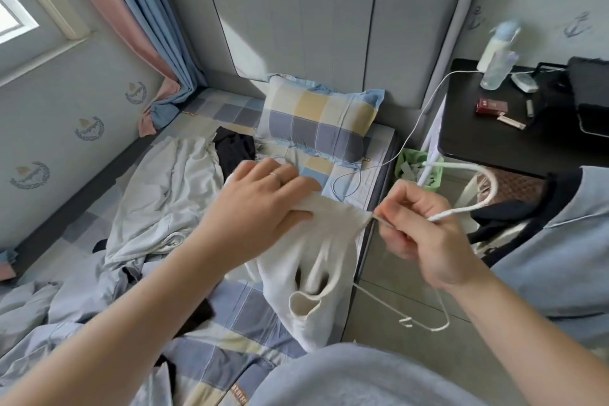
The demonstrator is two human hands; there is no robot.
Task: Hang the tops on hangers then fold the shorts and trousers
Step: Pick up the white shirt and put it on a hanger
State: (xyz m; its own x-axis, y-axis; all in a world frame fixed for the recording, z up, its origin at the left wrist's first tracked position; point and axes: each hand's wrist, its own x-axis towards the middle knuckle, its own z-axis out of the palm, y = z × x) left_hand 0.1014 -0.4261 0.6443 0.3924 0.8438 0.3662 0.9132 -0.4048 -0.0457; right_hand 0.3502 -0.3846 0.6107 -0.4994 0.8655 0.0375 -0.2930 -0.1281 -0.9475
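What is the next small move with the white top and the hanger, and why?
The right hand pinches the white hanger at its neck, and one arm hangs outside the white top that the left hand grips. So probably draw the top over that arm.

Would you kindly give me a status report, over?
Left hand grips white fabric top. Right hand pinches thin white wire hanger, one arm outside the top. Nothing blocks the hanger.

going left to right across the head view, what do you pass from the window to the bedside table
window → pale grey garment on the bed → left hand → white top → right hand, gripping the white hanger → black bedside table
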